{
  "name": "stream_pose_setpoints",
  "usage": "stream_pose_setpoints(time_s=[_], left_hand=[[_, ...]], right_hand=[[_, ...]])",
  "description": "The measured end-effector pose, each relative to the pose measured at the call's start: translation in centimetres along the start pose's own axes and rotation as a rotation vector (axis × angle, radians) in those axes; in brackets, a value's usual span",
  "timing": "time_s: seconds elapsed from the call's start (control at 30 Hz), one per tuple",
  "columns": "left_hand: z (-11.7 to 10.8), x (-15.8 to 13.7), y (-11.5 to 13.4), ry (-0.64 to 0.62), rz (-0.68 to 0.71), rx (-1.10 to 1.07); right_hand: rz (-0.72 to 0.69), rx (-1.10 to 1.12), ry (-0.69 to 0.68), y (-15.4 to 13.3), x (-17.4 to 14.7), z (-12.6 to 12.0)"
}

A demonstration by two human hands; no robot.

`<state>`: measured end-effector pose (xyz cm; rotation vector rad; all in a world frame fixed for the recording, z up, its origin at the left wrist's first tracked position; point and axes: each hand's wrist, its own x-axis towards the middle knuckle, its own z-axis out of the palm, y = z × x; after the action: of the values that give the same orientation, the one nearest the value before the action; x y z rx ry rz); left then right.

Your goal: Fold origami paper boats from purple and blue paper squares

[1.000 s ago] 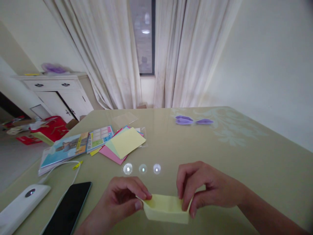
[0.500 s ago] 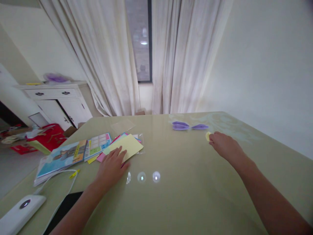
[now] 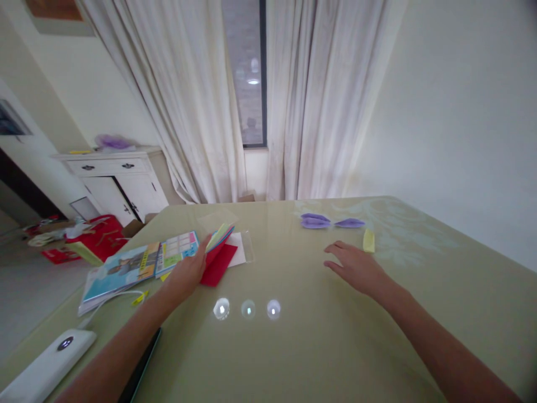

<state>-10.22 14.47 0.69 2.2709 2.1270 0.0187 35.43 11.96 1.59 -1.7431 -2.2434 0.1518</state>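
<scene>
Yellow piece (image 3: 368, 240) (just one) now set down — left hand (image 3: 188, 272) holds several sheets (image 3: 220, 239)

From where I stand, the person's left hand (image 3: 191, 271) grips a fan of coloured sheets (image 3: 218, 239) over a red sheet (image 3: 220, 267) on the left of the table (image 3: 293, 347). The right hand (image 3: 331, 254) has its fingers parted, near a small yellow folded paper (image 3: 368, 240). Purple folded papers (image 3: 315, 221) lie farther off; booklets (image 3: 119, 268) sit far left, a white device (image 3: 50, 366) near left
</scene>
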Motion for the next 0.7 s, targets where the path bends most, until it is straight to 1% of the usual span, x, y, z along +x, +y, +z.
stream_pose_setpoints(time_s=[0.1,0.17,0.27,0.33,0.43,0.53,0.6,0.7], left_hand=[[0.2,-0.1,-0.6,0.011,0.064,-0.068],[0.7,-0.2,-0.9,0.014,0.112,-0.112],[1.5,-0.2,-1.2,0.037,0.139,-0.183],[1.8,-0.3,-1.4,0.058,0.124,-0.235],[1.8,-0.6,-1.5,0.094,0.066,-0.311],[1.5,-1.3,-1.5,0.117,0.028,-0.382],[1.5,-1.8,-1.5,0.115,0.037,-0.420],[1.4,-2.5,-1.3,0.101,0.076,-0.457]], right_hand=[[-0.114,0.205,-0.079,-4.5,-0.4,2.3],[-0.163,0.344,-0.122,-7.5,-0.6,3.8],[-0.188,0.535,-0.164,-12.1,-0.2,6.1],[-0.168,0.653,-0.177,-15.2,0.8,7.8],[-0.049,0.847,-0.191,-19.5,3.7,10.7],[0.153,1.050,-0.246,-22.9,7.2,13.5],[0.259,1.156,-0.296,-24.1,9.0,14.9],[0.364,1.257,-0.320,-24.5,10.2,16.0]])
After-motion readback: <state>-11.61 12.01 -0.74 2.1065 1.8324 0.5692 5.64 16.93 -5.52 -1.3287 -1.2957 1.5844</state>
